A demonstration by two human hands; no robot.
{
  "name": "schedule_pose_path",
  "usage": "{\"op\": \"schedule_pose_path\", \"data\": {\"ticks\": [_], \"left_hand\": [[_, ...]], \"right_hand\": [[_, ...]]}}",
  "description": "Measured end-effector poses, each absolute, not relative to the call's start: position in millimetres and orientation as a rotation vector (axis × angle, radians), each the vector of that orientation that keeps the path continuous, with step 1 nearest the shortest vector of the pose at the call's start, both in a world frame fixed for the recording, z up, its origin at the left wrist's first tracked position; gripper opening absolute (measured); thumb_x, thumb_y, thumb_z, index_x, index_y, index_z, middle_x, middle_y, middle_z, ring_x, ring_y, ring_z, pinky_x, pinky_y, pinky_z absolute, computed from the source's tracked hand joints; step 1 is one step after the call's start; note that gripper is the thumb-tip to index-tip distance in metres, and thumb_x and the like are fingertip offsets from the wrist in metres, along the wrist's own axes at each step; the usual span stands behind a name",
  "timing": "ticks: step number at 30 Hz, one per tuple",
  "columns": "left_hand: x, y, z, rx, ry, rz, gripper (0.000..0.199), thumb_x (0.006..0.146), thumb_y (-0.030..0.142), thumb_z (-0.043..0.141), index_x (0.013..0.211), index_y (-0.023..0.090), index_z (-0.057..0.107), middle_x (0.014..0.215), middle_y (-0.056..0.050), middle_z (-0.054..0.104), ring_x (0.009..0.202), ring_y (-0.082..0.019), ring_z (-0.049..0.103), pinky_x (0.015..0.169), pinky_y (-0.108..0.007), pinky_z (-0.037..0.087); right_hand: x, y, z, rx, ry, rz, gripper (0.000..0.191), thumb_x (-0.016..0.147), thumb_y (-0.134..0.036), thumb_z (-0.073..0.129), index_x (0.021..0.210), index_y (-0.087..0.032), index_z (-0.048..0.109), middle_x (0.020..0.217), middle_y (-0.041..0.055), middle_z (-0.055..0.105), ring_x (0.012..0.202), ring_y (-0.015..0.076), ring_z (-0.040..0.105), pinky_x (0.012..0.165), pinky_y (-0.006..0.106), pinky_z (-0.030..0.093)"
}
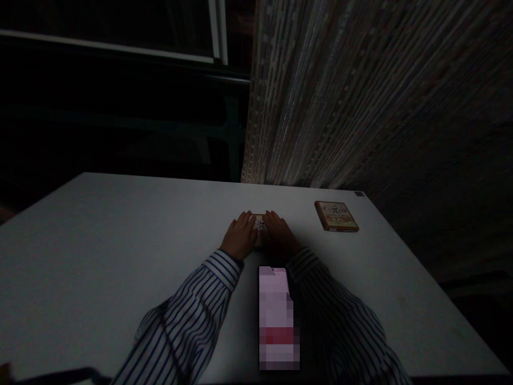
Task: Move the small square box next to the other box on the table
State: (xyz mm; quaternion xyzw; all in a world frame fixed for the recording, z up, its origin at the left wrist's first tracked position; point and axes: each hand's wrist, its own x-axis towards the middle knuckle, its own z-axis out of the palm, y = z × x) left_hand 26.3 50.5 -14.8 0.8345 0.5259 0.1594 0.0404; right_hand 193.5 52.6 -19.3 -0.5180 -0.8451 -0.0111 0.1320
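Table (100, 289), white-topped and dimly lit, with a phone (276, 305) near its front edge as landmark. To the left of the phone, your left sleeve (188, 310), striped, extends forward over the tabletop. Beyond the phone and slightly left, your left hand (239, 235) rests against the left side of a flat box (261, 225), its fingers nearly straight and reaching onto the patterned face. This box, the object being handled, lies just beyond the phone, partly covered between your hands. Beyond the phone and slightly right, your right hand (281, 234) mirrors this arrangement. The undersides of both hands are hidden; you cannot tell whether either grip closes around the edges or merely steadies them. Farther right of the phone, and beyond it, lies a second flat box (336, 216) of similar pattern, touched by neither hand. The step in hand appears to be two-handed steadying of the first box; the next move probably calls for even contact on both sides, with forearms clear of the phone.
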Motion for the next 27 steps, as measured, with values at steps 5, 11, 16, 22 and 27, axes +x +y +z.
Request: {"op": "schedule_pose_path", "data": {"ticks": [5, 11, 16, 22, 27], "left_hand": [[24, 52, -13, 2.56, 1.577, 0.481, 0.043, 0.094, 0.028, 0.033, 0.134, 0.013, 0.041, 0.146, -0.013, 0.036, 0.136, -0.027, 0.03, 0.106, -0.048, 0.032], [23, 55, -10, 2.528, 1.553, 0.444, 0.043, 0.093, 0.026, 0.034, 0.134, 0.014, 0.041, 0.147, -0.013, 0.035, 0.136, -0.026, 0.028, 0.107, -0.049, 0.031], [25, 60, -5, 2.515, 1.549, 0.459, 0.042, 0.09, 0.02, 0.034, 0.13, 0.013, 0.045, 0.142, -0.013, 0.041, 0.133, -0.026, 0.034, 0.107, -0.048, 0.031], [27, 62, -4, 2.547, 1.53, 0.462, 0.044, 0.09, 0.018, 0.033, 0.132, 0.012, 0.042, 0.143, -0.012, 0.04, 0.135, -0.026, 0.031, 0.108, -0.048, 0.03], [26, 61, -4, 2.565, 1.554, 0.435, 0.045, 0.091, 0.02, 0.032, 0.135, 0.014, 0.041, 0.144, -0.01, 0.04, 0.136, -0.025, 0.03, 0.107, -0.048, 0.031]], "right_hand": [[191, 51, -21, -1.549, -2.426, -0.069, 0.05, 0.093, -0.032, 0.035, 0.135, -0.006, 0.039, 0.144, 0.0191, 0.036, 0.134, 0.0316, 0.029, 0.101, 0.051, 0.034], [189, 49, -26, -1.534, -2.404, -0.116, 0.051, 0.092, -0.03, 0.035, 0.135, -0.003, 0.039, 0.144, 0.0205, 0.037, 0.135, 0.0316, 0.028, 0.102, 0.049, 0.033], [189, 50, -24, -1.536, -2.408, -0.098, 0.051, 0.092, -0.03, 0.035, 0.136, -0.003, 0.038, 0.144, 0.0208, 0.036, 0.135, 0.0309, 0.027, 0.102, 0.049, 0.033], [188, 48, -10, -1.602, -2.46, -0.082, 0.05, 0.093, -0.031, 0.034, 0.136, -0.007, 0.038, 0.145, 0.0177, 0.037, 0.134, 0.0299, 0.029, 0.102, 0.051, 0.031], [181, 58, -5, -1.588, -2.503, -0.07, 0.048, 0.092, -0.026, 0.033, 0.137, -0.009, 0.039, 0.144, 0.0162, 0.038, 0.134, 0.0285, 0.031, 0.103, 0.053, 0.029]]}}
